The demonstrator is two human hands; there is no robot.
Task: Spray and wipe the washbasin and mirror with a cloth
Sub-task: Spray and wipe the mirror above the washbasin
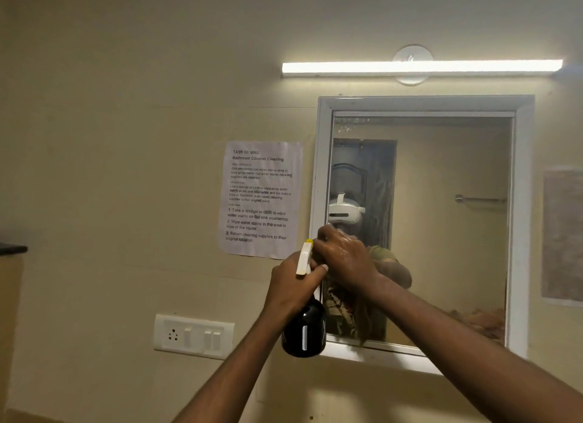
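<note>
Left hand (291, 285) wrapped round the neck of a glossy black spray bottle with a white trigger head and yellow nozzle tip (304, 326), fingers clamped on it, held upright just beside the lower left corner of the white-framed rectangular wall mirror (441, 220), probably parked there to stay ready for another squirt. Right hand (342, 255) pressed against the glass near the left edge, fingers curled on a dark patterned cloth (347, 309) hanging below the palm, evidently for wiping that corner. Washbasin out of view. Printed white instruction sheet (260, 198) taped to the wall beside the mirror.
</note>
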